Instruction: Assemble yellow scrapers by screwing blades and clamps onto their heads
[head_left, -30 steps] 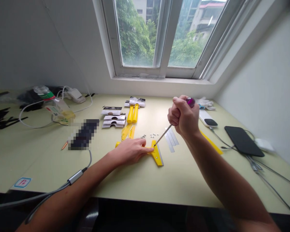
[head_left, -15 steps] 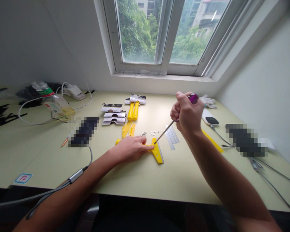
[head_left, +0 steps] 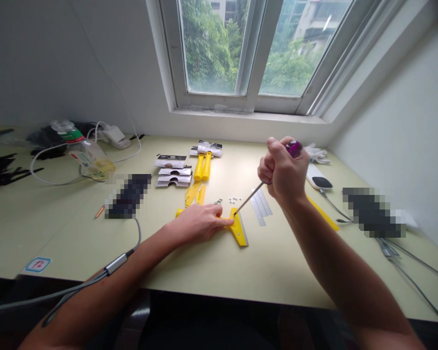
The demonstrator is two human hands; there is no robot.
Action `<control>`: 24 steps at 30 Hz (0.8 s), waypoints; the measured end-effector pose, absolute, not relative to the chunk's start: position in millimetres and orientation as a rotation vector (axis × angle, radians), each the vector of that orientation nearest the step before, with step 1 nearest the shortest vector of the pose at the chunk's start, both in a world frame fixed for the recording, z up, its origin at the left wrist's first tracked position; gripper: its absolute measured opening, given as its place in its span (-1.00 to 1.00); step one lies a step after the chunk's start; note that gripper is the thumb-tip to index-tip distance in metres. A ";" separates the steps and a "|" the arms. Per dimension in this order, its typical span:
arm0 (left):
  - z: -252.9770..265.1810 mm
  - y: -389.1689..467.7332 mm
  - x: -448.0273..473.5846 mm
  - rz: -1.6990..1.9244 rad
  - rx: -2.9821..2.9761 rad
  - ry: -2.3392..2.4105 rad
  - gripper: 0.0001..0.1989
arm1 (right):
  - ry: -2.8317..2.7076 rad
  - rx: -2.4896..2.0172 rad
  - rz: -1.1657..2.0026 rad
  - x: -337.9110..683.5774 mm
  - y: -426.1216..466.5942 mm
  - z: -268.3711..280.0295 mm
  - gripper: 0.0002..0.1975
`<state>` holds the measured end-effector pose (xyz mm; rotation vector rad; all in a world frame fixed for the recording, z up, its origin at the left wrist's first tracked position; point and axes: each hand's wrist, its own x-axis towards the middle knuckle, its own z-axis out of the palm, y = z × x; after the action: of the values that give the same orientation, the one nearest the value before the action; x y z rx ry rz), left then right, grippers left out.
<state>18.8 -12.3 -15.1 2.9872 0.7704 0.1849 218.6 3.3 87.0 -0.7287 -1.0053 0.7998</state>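
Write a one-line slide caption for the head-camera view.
The left hand holds a yellow scraper on the table while the right hand grips a screwdriver angled down to it.

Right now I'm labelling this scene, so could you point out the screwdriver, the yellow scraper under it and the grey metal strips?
Screwdriver (head_left: 249, 198): head view, on the shaft.
Yellow scraper (head_left: 237, 227): head view, on its wide head.
Grey metal strips (head_left: 262, 205): head view, on a middle strip.

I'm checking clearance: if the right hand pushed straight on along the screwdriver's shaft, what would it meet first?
The yellow scraper head: the screwdriver in the right hand seems to touch it at the tip, though depth makes exact contact hard to confirm.
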 end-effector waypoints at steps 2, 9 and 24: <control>-15.1 -12.5 18.8 0.190 2.980 0.774 -0.67 | -1.059 -0.692 0.832 217.6 -0.8 86.9 -0.57; -13.3 -13.1 18.5 0.184 2.988 0.767 -0.67 | -1.137 -0.673 0.859 214.6 -8.5 88.1 -0.56; -12.0 -14.3 18.6 0.184 2.955 0.772 -0.67 | -1.268 -0.750 0.745 213.3 -22.6 82.4 -0.60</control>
<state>18.6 -14.3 -12.0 2.9548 0.7722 0.1838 213.3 -22.6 82.4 -0.7497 -1.2682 0.7453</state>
